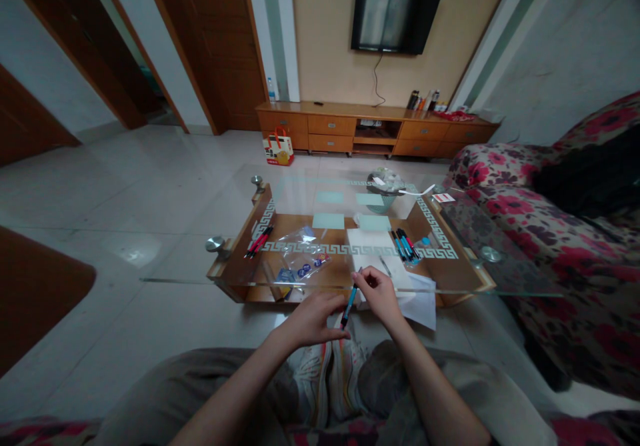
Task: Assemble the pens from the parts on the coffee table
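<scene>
We hold one blue pen [349, 304] between both hands. Our left hand [313, 318] pinches its lower end; our right hand [379, 293] closes on its upper end — the barrel slants between them.

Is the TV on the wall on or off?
Off. The TV screen is dark, with only pale window-like reflections and no picture.

Both bare forearms reach forward from the lower edge of the view and converge near the middle. The left hand [313, 319] is curled, palm down, its fingertips pinched at the lower end of a thin stick-like item. The right hand [379, 294] sits slightly higher and farther forward, its wrist bent and thumb and fingers pinched at the upper end.
</scene>
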Tool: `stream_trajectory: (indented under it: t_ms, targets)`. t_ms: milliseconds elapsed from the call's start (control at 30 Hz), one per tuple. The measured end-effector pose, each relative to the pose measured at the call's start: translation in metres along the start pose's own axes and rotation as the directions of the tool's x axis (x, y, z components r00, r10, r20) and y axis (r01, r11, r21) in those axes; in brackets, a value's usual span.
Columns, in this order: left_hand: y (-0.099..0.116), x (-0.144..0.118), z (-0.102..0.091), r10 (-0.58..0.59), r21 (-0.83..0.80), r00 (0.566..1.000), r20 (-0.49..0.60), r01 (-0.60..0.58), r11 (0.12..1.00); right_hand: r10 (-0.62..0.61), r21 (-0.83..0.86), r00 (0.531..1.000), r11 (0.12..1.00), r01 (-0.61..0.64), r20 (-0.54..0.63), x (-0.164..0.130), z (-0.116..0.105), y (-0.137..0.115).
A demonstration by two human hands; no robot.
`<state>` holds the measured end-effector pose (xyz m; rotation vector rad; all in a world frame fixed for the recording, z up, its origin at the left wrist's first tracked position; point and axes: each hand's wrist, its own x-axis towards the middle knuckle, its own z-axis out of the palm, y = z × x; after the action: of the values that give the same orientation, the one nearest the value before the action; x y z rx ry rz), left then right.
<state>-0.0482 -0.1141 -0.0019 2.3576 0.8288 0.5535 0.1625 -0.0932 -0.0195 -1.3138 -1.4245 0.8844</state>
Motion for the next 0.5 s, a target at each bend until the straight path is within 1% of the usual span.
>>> stream_trajectory:
  t_ms: [67, 133, 267, 367, 433, 500]
  targets:
    - [-0.001, 0.000, 0.001, -0.023, 0.007, 1.000, -0.006, 0.023, 1.000, 0.015, 0.030, 1.000, 0.999, -0.015, 0.020, 0.001, 0.002, 0.002]
    - [-0.002, 0.001, 0.002, -0.061, 0.013, 0.998, -0.030, 0.061, 0.998, 0.045, 0.075, 0.997, 0.996, -0.050, 0.068, 0.000, 0.005, 0.004]
    - [-0.006, 0.000, 0.003, -0.134, 0.034, 0.988, -0.076, 0.137, 0.990, 0.081, 0.128, 0.969, 0.985, -0.113, 0.232, -0.005, 0.010, 0.001]
    - [-0.006, -0.003, 0.004, -0.172, 0.074, 0.979, -0.113, 0.181, 0.981, 0.074, 0.135, 0.940, 0.983, -0.125, 0.332, -0.013, 0.015, -0.006]
    - [-0.004, -0.005, 0.003, -0.177, 0.090, 0.977, -0.122, 0.188, 0.978, 0.065, 0.133, 0.936, 0.984, -0.117, 0.345, -0.018, 0.018, -0.011]
    - [0.001, -0.007, 0.001, -0.173, 0.098, 0.978, -0.117, 0.185, 0.978, 0.055, 0.141, 0.942, 0.984, -0.107, 0.332, -0.020, 0.018, -0.015]
